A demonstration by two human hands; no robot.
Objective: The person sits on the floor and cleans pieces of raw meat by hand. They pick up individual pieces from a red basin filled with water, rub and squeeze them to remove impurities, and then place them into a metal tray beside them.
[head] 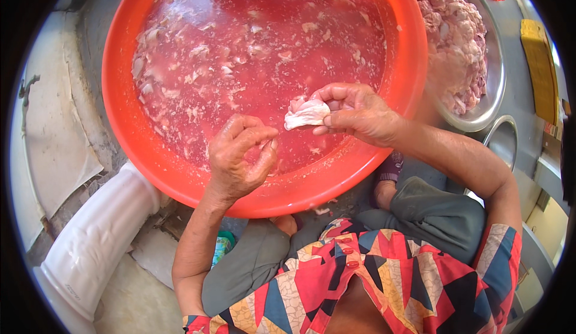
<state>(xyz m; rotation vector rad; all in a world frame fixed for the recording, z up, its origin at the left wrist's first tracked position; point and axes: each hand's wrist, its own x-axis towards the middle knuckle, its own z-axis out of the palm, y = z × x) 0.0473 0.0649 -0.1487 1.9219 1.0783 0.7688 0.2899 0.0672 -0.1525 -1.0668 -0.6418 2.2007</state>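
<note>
A large red plastic basin stands before me, holding reddish water with many pale scraps of meat or fat floating in it. Above its near right part, my right hand pinches a small pale piece of raw meat between thumb and fingers. My left hand is over the near side of the basin, left of the piece and apart from it. Its thumb and forefinger come together at their tips; whether something tiny is between them cannot be told.
Right of the basin, a metal bowl holds a heap of raw meat pieces. A smaller metal container is beside it. A white ceramic pedestal lies at lower left. A yellow object is at far right.
</note>
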